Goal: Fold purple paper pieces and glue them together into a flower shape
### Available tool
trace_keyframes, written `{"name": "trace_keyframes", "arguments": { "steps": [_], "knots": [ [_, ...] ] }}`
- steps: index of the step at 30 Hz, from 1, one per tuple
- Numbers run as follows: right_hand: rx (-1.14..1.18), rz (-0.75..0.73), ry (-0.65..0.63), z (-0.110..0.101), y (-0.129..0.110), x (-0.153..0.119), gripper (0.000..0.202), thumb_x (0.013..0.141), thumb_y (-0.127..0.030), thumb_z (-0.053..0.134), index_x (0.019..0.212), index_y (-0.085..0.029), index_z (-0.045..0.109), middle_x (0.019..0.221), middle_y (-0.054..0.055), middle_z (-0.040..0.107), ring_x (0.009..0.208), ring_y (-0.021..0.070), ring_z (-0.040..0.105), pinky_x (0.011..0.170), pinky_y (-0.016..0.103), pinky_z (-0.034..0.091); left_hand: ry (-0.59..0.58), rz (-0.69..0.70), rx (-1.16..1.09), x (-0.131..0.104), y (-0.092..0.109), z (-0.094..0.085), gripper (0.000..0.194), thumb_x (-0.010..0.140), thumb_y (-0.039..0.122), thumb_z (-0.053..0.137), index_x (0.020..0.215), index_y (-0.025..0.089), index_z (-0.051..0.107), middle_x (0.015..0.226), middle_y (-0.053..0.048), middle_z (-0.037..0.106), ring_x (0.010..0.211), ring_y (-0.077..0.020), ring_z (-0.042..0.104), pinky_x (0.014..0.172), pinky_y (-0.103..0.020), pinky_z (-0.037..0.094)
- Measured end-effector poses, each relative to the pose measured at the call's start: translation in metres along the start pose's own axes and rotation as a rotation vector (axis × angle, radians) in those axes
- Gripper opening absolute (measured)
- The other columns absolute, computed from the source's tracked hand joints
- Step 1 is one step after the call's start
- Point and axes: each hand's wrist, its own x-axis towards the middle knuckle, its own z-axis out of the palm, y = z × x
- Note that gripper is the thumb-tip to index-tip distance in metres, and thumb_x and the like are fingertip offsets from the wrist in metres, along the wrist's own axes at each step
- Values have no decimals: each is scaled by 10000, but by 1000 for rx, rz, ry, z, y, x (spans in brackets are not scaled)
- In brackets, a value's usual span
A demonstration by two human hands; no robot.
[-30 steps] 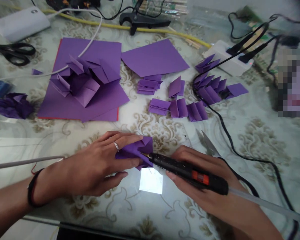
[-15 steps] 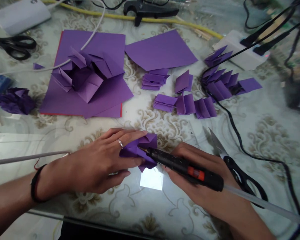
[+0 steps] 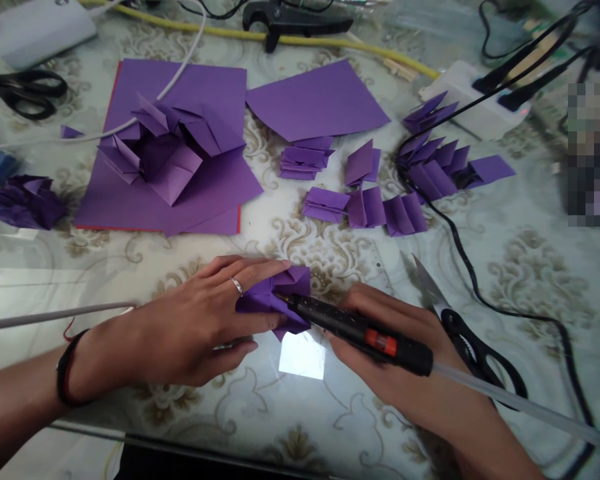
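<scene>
Folded purple paper (image 3: 255,298) lies on the glass-topped table (image 3: 220,417), between the hands, nearest edge beside a bright patch of reflected light. Left hand (image 3: 180,327) open, fingers spread, two fingertips laid across the paper's upper and lower folds; steadying, not clenched. Right hand (image 3: 405,380) closed around the black glue gun (image 3: 350,327), its nozzle over the paper's middle; touching or just above, cannot tell. Scissors (image 3: 457,327) lie open just beyond the right hand; small folded pieces (image 3: 363,207) sit farther back. Handling, by judgement: paper very light, crisp at the creases, soft across the flaps, easily dented, likely to slide on smooth glass. Best held by light fingertip pressure on the outer folds, clear of the nozzle; gun firmer, best gripped by its body.
</scene>
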Motion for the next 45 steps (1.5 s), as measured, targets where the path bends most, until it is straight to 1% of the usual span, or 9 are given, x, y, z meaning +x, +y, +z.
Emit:
{"name": "trace_keyframes", "arguments": {
  "steps": [3, 11, 16, 19, 22, 29, 32, 37, 45],
  "knots": [
    [-7, 1, -2, 0, 0, 0, 230, 879, -76, 627, 754, -235, 517, 701, -46, 513, 593, 113, 520, 540, 257, 393, -11, 24, 6, 0, -1, 0, 382, 982, 194, 660, 1358, 261, 670, 1729, -183, 385, 1598, -406, 388, 1241, -660, 396],
    [-8, -3, -11, 1, -1, 0, 214, 870, -56, 626, 775, -225, 536, 724, -50, 523, 626, 102, 535, 569, 243, 399, -21, 26, 30, 1, 0, -2, 316, 1021, 210, 628, 1333, 248, 661, 1724, -194, 375, 1602, -378, 382, 1234, -599, 397],
    [-8, 3, -9, 2, 0, 1, 228, 876, -56, 620, 761, -224, 518, 716, -50, 511, 616, 102, 518, 562, 247, 384, -19, 20, 20, 1, -1, -1, 329, 1011, 211, 644, 1335, 262, 665, 1734, -173, 366, 1602, -381, 381, 1244, -593, 383],
    [-6, -1, -10, 1, 0, 0, 223, 877, -66, 621, 761, -224, 516, 722, -47, 519, 619, 103, 524, 559, 249, 384, -18, 22, 26, 2, -1, 0, 328, 1009, 200, 641, 1331, 257, 665, 1726, -180, 375, 1592, -386, 395, 1226, -600, 394],
    [-8, 4, -14, -1, -1, 0, 224, 881, -71, 618, 757, -225, 512, 721, -45, 519, 620, 107, 531, 558, 254, 385, -28, 23, 28, 2, -1, 0, 329, 1015, 203, 633, 1338, 261, 657, 1724, -183, 367, 1603, -375, 374, 1219, -611, 393],
    [-31, 14, -17, -4, -2, -1, 215, 896, -79, 612, 766, -225, 521, 725, -46, 528, 626, 105, 538, 564, 252, 394, -17, 21, 20, 1, -1, -1, 356, 989, 203, 667, 1338, 273, 665, 1740, -148, 367, 1595, -382, 393, 1233, -607, 401],
    [-43, 12, -19, -6, -1, -2, 226, 893, -83, 613, 752, -226, 508, 713, -49, 521, 617, 104, 534, 562, 250, 395, -24, 20, 22, 1, -1, -2, 352, 989, 200, 667, 1334, 267, 671, 1746, -156, 357, 1597, -388, 387, 1231, -614, 397],
    [-47, 12, -19, -6, 1, -2, 225, 887, -75, 607, 750, -226, 511, 708, -50, 520, 609, 101, 527, 556, 249, 391, -35, 17, 25, 2, 0, -2, 387, 1013, 203, 636, 1390, 285, 658, 1754, -150, 344, 1610, -385, 366, 1244, -629, 375],
    [-72, 22, -3, -8, -1, -2, 217, 871, -87, 609, 740, -229, 509, 701, -50, 534, 608, 104, 537, 558, 248, 397, -34, 7, 24, 3, 0, -2, 377, 1009, 198, 645, 1374, 283, 676, 1748, -146, 358, 1603, -379, 379, 1261, -614, 367]
  ]
}}
